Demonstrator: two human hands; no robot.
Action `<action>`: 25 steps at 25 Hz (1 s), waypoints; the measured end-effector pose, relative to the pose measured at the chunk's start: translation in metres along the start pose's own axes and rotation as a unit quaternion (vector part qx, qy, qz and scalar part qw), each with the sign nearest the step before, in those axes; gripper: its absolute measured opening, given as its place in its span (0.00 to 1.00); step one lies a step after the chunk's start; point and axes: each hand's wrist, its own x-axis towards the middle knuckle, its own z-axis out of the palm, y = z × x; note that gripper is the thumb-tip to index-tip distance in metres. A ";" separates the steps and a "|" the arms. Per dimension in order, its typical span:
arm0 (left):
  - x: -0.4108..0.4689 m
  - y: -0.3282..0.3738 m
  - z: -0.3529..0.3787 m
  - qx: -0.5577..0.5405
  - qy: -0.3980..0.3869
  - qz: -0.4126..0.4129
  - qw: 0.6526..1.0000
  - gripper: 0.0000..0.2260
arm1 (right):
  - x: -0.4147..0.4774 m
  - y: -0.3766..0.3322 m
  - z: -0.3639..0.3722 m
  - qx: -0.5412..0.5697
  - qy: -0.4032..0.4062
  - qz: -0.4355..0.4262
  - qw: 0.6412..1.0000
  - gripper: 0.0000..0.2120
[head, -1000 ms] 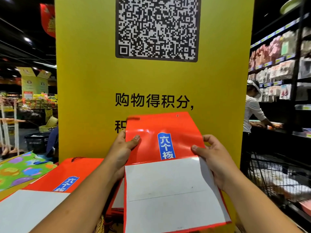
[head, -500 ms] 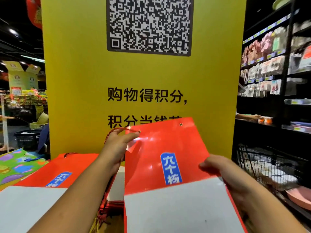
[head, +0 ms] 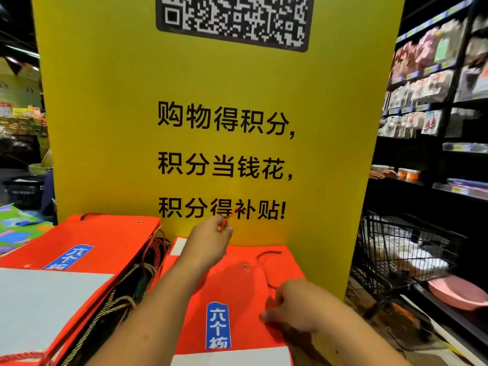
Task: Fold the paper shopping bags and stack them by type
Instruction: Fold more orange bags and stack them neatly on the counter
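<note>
Red paper bags (head: 237, 281) on brown surface (head: 323, 344)

The red bag (head: 237, 286) in the middle is folded flat and lying face up. Its blue label (head: 218, 324) is showing and the white base flap (head: 229, 359) is folded over at the near end. One dark rope handle (head: 266, 260) flops across the far end. The other red cord (head: 227, 220) is pinched up off it by the left hand (head: 208, 241), and the right hand (head: 293, 305) grips the right edge. Just left of it lies a second flat red bag (head: 105, 239) (same label, same white flap), with a tangle of gold and red cords (head: 132, 283) in the gap between them.
</note>
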 end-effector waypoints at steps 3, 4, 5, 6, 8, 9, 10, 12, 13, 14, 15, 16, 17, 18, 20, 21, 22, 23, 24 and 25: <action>-0.011 -0.038 0.011 0.044 -0.010 0.003 0.999 0.07 | 0.055 -0.001 -0.012 0.060 0.115 0.005 0.992 0.11; -0.014 -0.047 0.011 0.025 -0.007 0.001 1.000 0.09 | 0.075 -0.001 -0.008 0.111 0.168 0.020 0.979 0.10; -0.015 -0.052 0.010 0.004 0.005 0.005 1.000 0.11 | 0.090 -0.003 0.002 0.161 0.221 0.032 0.961 0.09; -0.016 -0.053 0.007 -0.012 0.021 0.014 1.000 0.13 | 0.102 -0.003 0.016 0.193 0.266 0.025 0.944 0.09; -0.018 -0.057 0.003 -0.022 0.042 0.032 0.998 0.11 | 0.115 -0.005 0.041 0.216 0.296 -0.023 0.930 0.10; -0.017 -0.057 0.003 -0.022 0.040 0.036 0.998 0.09 | 0.118 -0.003 0.045 0.239 0.289 -0.056 0.925 0.09; -0.016 -0.058 0.004 -0.016 0.029 0.037 0.999 0.09 | 0.120 0.001 0.044 0.266 0.266 -0.091 0.922 0.08; -0.016 -0.058 0.009 0.028 -0.004 0.045 0.999 0.12 | 0.121 0.009 0.044 0.271 0.217 -0.145 0.927 0.15; -0.018 -0.055 0.009 0.055 -0.022 0.052 0.997 0.14 | 0.121 0.011 0.046 0.249 0.196 -0.160 0.935 0.17; -0.019 -0.052 0.007 0.080 -0.041 0.059 0.994 0.15 | 0.122 0.012 0.048 0.231 0.194 -0.176 0.937 0.18; -0.020 -0.050 0.006 0.103 -0.060 0.064 0.991 0.15 | 0.122 0.012 0.049 0.225 0.200 -0.188 0.935 0.17; -0.021 -0.048 0.005 0.129 -0.085 0.066 0.986 0.14 | 0.122 0.012 0.051 0.228 0.209 -0.197 0.930 0.16; -0.023 -0.047 0.004 0.161 -0.117 0.065 0.978 0.11 | 0.120 0.012 0.053 0.231 0.215 -0.198 0.928 0.16; -0.027 -0.047 0.003 0.201 -0.147 0.062 0.967 0.08 | 0.119 0.012 0.052 0.230 0.221 -0.196 0.927 0.16; -0.032 -0.046 0.008 0.300 -0.152 0.073 0.939 0.14 | 0.118 0.011 0.051 0.222 0.226 -0.190 0.929 0.17; -0.032 -0.046 0.014 0.346 -0.129 0.090 0.925 0.19 | 0.117 0.010 0.051 0.224 0.226 -0.186 0.929 0.17; -0.031 -0.043 0.021 0.379 -0.102 0.110 0.913 0.22 | 0.116 0.009 0.052 0.233 0.228 -0.181 0.928 0.16; -0.030 -0.040 0.029 0.394 -0.087 0.127 0.906 0.23 | 0.115 0.009 0.052 0.241 0.229 -0.178 0.926 0.16; -0.027 -0.039 0.034 0.395 -0.083 0.138 0.905 0.22 | 0.115 0.010 0.052 0.248 0.229 -0.177 0.925 0.15; -0.024 -0.040 0.038 0.385 -0.084 0.145 0.907 0.20 | 0.116 0.011 0.052 0.250 0.224 -0.176 0.925 0.14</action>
